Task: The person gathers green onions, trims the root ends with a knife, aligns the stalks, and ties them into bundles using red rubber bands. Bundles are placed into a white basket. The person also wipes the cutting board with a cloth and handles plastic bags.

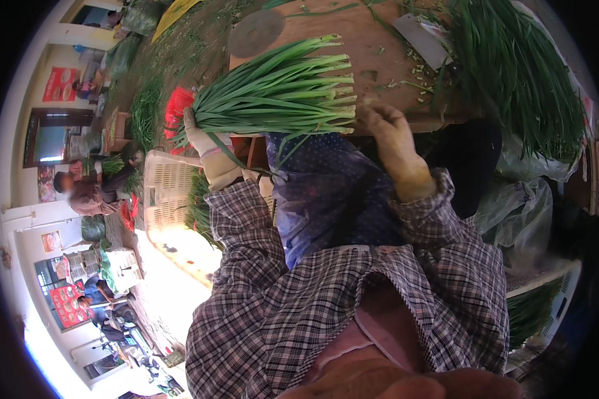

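My left hand [202, 142], in a pale glove, holds a bunch of long flat green chives [274, 92] by the leafy end. The pale cut stalk ends point right, and a few loose leaves hang below the bunch. Just right of those ends is my gloved right hand [392, 134], its fingers curled and slightly blurred; whether a scrap is pinched in them does not show. Beneath the bunch is a brown wooden board [374, 55]. Red plastic strips [178, 110] hang beside my left fingertips. A broad metal blade [422, 40] lies at the board's far right, among cut stalk bits.
A big heap of chives [519, 85] rises at the right, above a clear plastic bag [519, 214]. Plastic crates with greens stand at left [169, 184] and lower right [564, 299]. A grey round disc [257, 34] is at the back. Other people [92, 192] work farther left.
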The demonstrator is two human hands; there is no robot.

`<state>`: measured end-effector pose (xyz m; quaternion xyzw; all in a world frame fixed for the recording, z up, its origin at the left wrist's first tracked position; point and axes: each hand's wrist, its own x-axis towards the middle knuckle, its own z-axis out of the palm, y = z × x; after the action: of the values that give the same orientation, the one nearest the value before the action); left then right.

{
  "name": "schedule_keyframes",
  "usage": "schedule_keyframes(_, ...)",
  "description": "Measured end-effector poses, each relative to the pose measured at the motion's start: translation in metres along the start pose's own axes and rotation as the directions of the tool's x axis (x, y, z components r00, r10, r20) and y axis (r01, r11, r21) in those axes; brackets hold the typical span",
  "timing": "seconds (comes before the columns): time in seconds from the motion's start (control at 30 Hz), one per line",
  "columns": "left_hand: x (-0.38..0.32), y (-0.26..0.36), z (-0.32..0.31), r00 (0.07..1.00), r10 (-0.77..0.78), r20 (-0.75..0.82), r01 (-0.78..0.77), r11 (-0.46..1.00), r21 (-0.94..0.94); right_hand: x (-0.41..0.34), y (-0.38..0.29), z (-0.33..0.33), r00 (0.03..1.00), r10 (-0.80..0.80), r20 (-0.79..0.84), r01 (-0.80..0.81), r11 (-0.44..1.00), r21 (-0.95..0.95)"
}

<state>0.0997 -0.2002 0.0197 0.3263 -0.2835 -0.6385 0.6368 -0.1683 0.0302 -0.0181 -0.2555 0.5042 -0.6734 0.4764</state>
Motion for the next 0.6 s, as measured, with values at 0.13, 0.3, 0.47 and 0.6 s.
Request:
schedule_keyframes(0.13, 0.006, 0.008, -0.011, 1.000, 0.014, -0.022, -0.017, 0.994, -0.106, -0.028, -0.022, -0.041, 0.956, -0.143, -0.257, -0.047, 0.789, -0.613)
schedule_keyframes(0.3, 0.007, -0.007, -0.010, 0.999, 0.037, -0.014, -0.039, 0.991, -0.130, -0.034, -0.021, 0.005, 0.973, -0.004, 0.230, 0.077, 0.948, -0.309)
schedule_keyframes(0.47, -0.003, -0.024, -0.001, 0.999, -0.017, -0.047, 0.012, 0.994, -0.109, -0.006, -0.016, 0.061, 0.949, -0.051, 0.311, -0.015, 0.979, 0.204)
schedule_keyframes(0.6, -0.002, -0.015, -0.005, 0.994, -0.048, -0.102, 0.038, 0.995, -0.097, -0.025, -0.017, 0.027, 0.917, 0.012, 0.398, -0.081, 0.984, 0.158)
